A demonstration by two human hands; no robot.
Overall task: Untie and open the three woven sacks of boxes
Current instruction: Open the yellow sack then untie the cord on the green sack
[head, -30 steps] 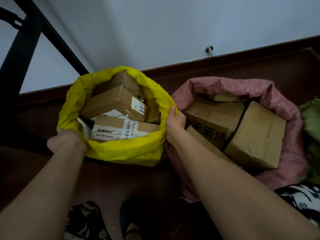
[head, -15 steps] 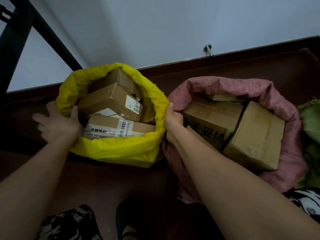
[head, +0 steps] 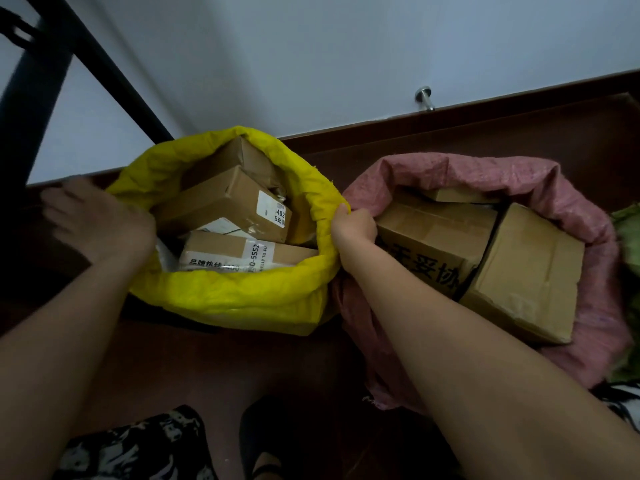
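Observation:
A yellow woven sack stands open on the floor, its rim rolled down around several cardboard boxes. To its right a pink woven sack is also open, with large cardboard boxes showing. A sliver of a green sack shows at the right edge. My left hand lies over the yellow sack's left rim with its fingers spread; it is blurred. My right hand grips the yellow sack's right rim, between the two sacks.
A black metal frame slants down at the upper left. A white wall with a dark skirting board and a metal door stop is behind the sacks. My patterned clothing and a dark shoe are at the bottom, on dark brown floor.
My left hand let go of the yellow sack's front-left rim, opened and moved up along the left side. My right hand stayed gripping the right rim.

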